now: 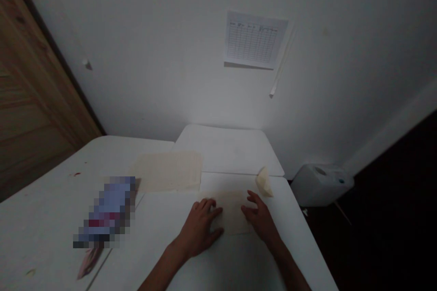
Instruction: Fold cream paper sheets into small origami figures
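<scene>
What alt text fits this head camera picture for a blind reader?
A left hand and a right hand rest flat on a beige sheet on a white table. A folded paper shape lies near the right hand; a larger beige sheet lies farther left.

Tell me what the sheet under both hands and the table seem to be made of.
Sheet: likely thin paper, matte beige. It lies flat with straight edges, though the dim light leaves cloth possible. Table: probably plastic or laminate, smooth plain white with rounded corners.
</scene>
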Demonstrator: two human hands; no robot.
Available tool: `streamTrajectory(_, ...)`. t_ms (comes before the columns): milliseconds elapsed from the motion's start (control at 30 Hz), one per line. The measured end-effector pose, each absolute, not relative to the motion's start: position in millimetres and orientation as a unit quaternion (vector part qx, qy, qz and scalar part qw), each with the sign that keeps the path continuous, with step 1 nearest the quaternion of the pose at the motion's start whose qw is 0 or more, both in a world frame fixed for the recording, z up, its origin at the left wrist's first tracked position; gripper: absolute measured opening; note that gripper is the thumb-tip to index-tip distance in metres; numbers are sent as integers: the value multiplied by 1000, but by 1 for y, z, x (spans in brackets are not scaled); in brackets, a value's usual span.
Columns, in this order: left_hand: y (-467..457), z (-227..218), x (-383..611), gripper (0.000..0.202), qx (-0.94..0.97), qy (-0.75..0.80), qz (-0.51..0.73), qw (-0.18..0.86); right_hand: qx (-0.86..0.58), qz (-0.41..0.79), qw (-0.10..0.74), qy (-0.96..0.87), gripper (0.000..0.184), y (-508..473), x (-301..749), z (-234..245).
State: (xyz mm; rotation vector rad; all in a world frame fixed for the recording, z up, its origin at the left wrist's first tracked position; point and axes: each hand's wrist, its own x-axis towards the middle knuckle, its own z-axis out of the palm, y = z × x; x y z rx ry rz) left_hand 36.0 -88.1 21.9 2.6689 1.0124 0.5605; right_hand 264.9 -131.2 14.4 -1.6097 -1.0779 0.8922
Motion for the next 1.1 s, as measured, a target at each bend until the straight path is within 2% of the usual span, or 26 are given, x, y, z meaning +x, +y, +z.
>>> streamTrajectory(133, -93, 25, 39, 48, 909, 356, 187, 113, -641, 436, 515, -366, 69, -125, 267, 4)
streamTrajectory(267, -101, 25, 46, 24, 917, 326, 193, 128, -617, 460, 531, -354, 68, -124, 268, -1)
streamTrajectory(367, -105, 23, 54, 15, 920, 309, 194, 141, -607, 463, 539, -357, 67, -126, 268, -1)
streamTrajectory(500, -108, 18, 62, 31, 911, 338, 197, 127, -606, 458, 541, -361, 67, -130, 272, 2)
streamTrajectory(667, -109, 14, 66, 15, 914, 338, 200, 101, -638, 406, 538, -373, 66, -138, 282, 4)
streamTrajectory(900, -111, 16, 67, 11, 902, 351, 219, 121, -607, 495, 558, -275, 77, -144, 273, 17)
streamTrajectory(1033, -112, 12, 69, 29, 898, 354, 233, 117, -575, 533, 567, -254, 79, -145, 265, 24)
streamTrajectory(1100, -112, 9, 71, 31, 897, 361, 233, 103, -568, 534, 574, -249, 78, -145, 262, 24)
